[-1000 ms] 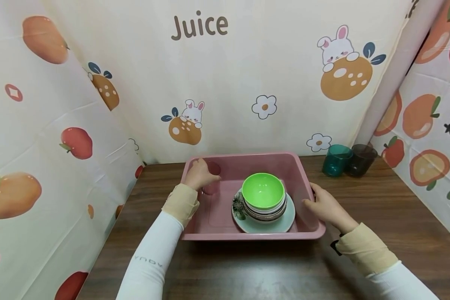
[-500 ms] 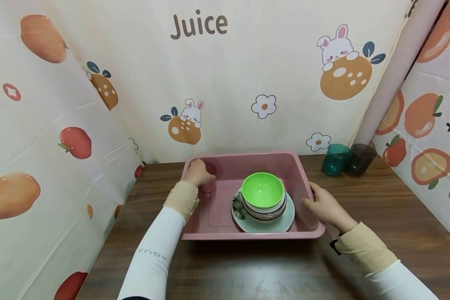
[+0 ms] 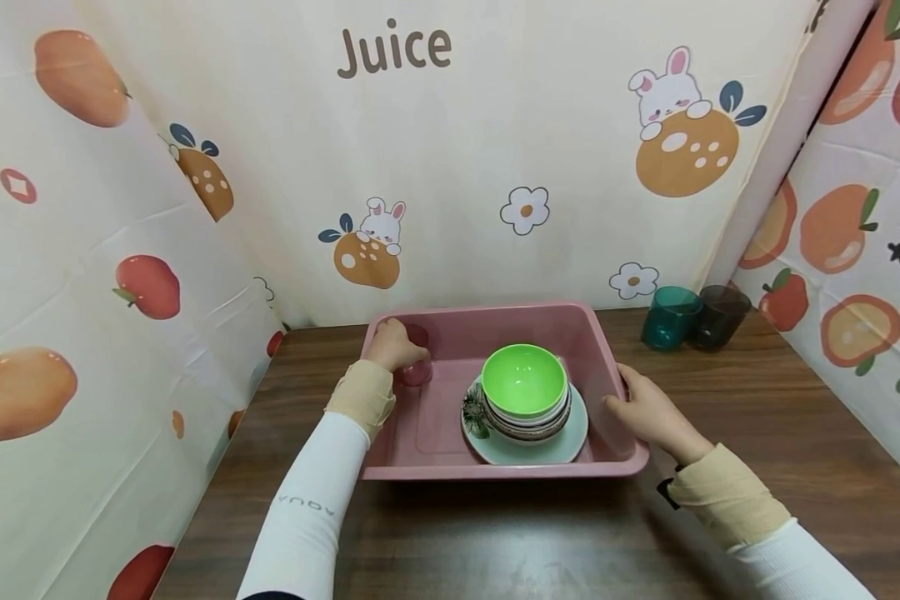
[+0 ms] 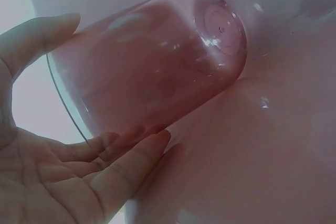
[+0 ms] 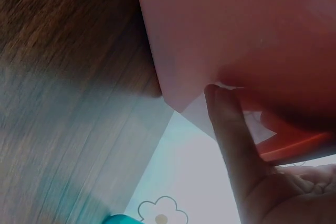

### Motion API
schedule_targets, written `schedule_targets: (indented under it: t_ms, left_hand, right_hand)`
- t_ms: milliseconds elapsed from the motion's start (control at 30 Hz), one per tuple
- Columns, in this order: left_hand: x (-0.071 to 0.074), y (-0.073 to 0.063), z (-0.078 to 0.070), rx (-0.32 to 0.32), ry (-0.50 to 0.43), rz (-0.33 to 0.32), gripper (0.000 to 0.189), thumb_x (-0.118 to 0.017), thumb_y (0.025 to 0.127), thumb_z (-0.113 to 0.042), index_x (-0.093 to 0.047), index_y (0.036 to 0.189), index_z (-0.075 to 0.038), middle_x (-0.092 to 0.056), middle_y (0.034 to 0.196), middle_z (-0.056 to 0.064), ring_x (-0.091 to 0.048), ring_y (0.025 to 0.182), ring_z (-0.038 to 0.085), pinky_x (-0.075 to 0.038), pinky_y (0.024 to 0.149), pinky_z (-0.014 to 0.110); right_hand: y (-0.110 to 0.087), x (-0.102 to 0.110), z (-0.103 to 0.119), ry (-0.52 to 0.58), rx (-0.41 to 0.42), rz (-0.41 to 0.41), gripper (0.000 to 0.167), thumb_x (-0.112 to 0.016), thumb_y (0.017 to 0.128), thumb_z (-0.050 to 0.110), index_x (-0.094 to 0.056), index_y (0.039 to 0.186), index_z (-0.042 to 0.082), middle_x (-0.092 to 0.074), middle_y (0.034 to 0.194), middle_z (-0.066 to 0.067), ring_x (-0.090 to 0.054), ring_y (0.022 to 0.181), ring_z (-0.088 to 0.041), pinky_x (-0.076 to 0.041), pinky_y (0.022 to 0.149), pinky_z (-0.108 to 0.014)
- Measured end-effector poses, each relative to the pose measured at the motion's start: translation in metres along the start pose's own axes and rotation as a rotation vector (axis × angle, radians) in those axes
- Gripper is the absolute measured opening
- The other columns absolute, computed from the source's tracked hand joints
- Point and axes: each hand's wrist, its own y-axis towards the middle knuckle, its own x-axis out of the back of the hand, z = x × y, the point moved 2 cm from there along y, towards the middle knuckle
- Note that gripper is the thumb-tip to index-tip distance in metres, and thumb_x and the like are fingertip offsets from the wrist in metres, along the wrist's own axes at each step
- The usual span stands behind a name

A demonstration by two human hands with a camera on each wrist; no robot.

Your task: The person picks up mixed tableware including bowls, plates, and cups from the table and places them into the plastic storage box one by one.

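Note:
In the head view a pink plastic basin [image 3: 495, 472] sits on the table. At its back left corner my left hand [image 3: 392, 347] holds a clear pink cup [image 3: 417, 374]. The left wrist view has the thumb on one side of the cup [image 4: 147, 66] near its rim, with fingers on the opposite side; its base is by the basin wall. My right hand [image 3: 654, 414] grips the basin's right side at the rim. Inside the basin, right of middle, a bright green bowl [image 3: 523, 379] tops a stack of bowls on a pale plate [image 3: 495, 451] with a dark leaf pattern.
A teal cup [image 3: 670, 321] and a dark brown cup [image 3: 720, 318] stand side by side at the back right of the wooden table [image 3: 495, 542]. Fruit-printed curtains [image 3: 450, 167] hang behind the table and on both sides.
My left hand and the pink cup have shifted slightly left, closer to the basin's left wall, with the fingers closing in on the cup. My right hand stays on the basin rim.

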Motion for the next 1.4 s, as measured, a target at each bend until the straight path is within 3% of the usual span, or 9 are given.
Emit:
schedule_targets:
  t_ms: [300, 500, 733, 867, 1033, 1133, 1267, 1400]
  left_hand:
    - [0.001, -0.002, 0.002, -0.003, -0.004, 0.016, 0.087, -0.076, 0.08, -0.031, -0.031, 0.14, 0.013, -0.043, 0.136, 0.03, -0.048, 0.122, 0.038, -0.042, 0.107, 0.046]
    - [0.004, -0.004, 0.002, -0.037, -0.001, 0.029, 0.09, -0.076, 0.08, -0.032, -0.028, 0.143, 0.013, -0.039, 0.142, 0.031, -0.044, 0.128, 0.038, -0.039, 0.11, 0.048]
    - [0.013, -0.01, 0.002, -0.128, -0.085, -0.017, 0.066, -0.075, 0.08, -0.023, -0.047, 0.132, 0.005, -0.055, 0.128, 0.023, -0.052, 0.116, 0.034, -0.046, 0.102, 0.048]
    - [0.025, -0.015, 0.001, -0.149, -0.164, -0.013, 0.061, -0.071, 0.083, -0.021, -0.048, 0.133, 0.004, -0.058, 0.127, 0.023, -0.056, 0.113, 0.035, -0.048, 0.1, 0.05]
    - [0.045, -0.025, 0.005, -0.096, -0.215, 0.023, 0.083, -0.068, 0.087, -0.03, -0.025, 0.15, 0.004, -0.037, 0.151, 0.025, -0.041, 0.136, 0.04, -0.037, 0.111, 0.055]
    - [0.06, -0.034, 0.009, -0.092, -0.25, 0.057, 0.087, -0.066, 0.089, -0.035, -0.02, 0.153, -0.001, -0.028, 0.157, 0.021, -0.034, 0.142, 0.04, -0.034, 0.112, 0.056]
    - [0.076, -0.046, 0.021, -0.107, -0.257, 0.062, 0.085, -0.063, 0.091, -0.041, -0.019, 0.155, -0.006, -0.028, 0.159, 0.018, -0.036, 0.141, 0.04, -0.037, 0.109, 0.057]
    - [0.08, -0.057, 0.04, -0.12, -0.226, 0.04, 0.083, -0.062, 0.093, -0.041, -0.02, 0.154, -0.002, -0.029, 0.157, 0.023, -0.037, 0.14, 0.042, -0.036, 0.109, 0.058]
  right_hand:
    - [-0.001, -0.002, 0.002, -0.008, 0.004, -0.021, 0.058, -0.055, 0.092, 0.008, -0.034, 0.141, -0.015, -0.056, 0.122, -0.037, -0.064, 0.1, -0.04, -0.056, 0.08, -0.052]
    - [0.0, -0.001, 0.001, -0.007, 0.002, -0.028, 0.057, -0.055, 0.092, 0.008, -0.034, 0.141, -0.014, -0.057, 0.122, -0.036, -0.064, 0.099, -0.039, -0.056, 0.08, -0.052]
    - [0.004, 0.0, -0.002, -0.007, 0.0, -0.026, 0.057, -0.053, 0.092, 0.009, -0.035, 0.141, -0.014, -0.057, 0.121, -0.036, -0.064, 0.098, -0.039, -0.057, 0.079, -0.052]
    - [0.006, 0.002, -0.003, -0.009, -0.008, -0.025, 0.058, -0.052, 0.092, 0.01, -0.034, 0.141, -0.014, -0.057, 0.122, -0.036, -0.064, 0.099, -0.039, -0.057, 0.08, -0.052]
    - [0.007, 0.001, -0.003, -0.01, -0.014, -0.022, 0.058, -0.053, 0.092, 0.01, -0.033, 0.142, -0.014, -0.056, 0.124, -0.036, -0.064, 0.101, -0.04, -0.056, 0.081, -0.053]
    - [0.006, 0.0, -0.003, -0.002, -0.019, -0.016, 0.058, -0.054, 0.093, 0.009, -0.033, 0.142, -0.014, -0.055, 0.124, -0.037, -0.064, 0.101, -0.041, -0.056, 0.082, -0.053]
    - [0.005, 0.0, -0.001, 0.008, -0.025, -0.007, 0.059, -0.055, 0.093, 0.009, -0.032, 0.142, -0.014, -0.055, 0.124, -0.037, -0.063, 0.102, -0.041, -0.056, 0.082, -0.053]
    - [0.005, 0.001, -0.001, 0.013, -0.034, -0.007, 0.06, -0.055, 0.093, 0.01, -0.031, 0.143, -0.014, -0.054, 0.126, -0.037, -0.063, 0.102, -0.042, -0.056, 0.082, -0.054]
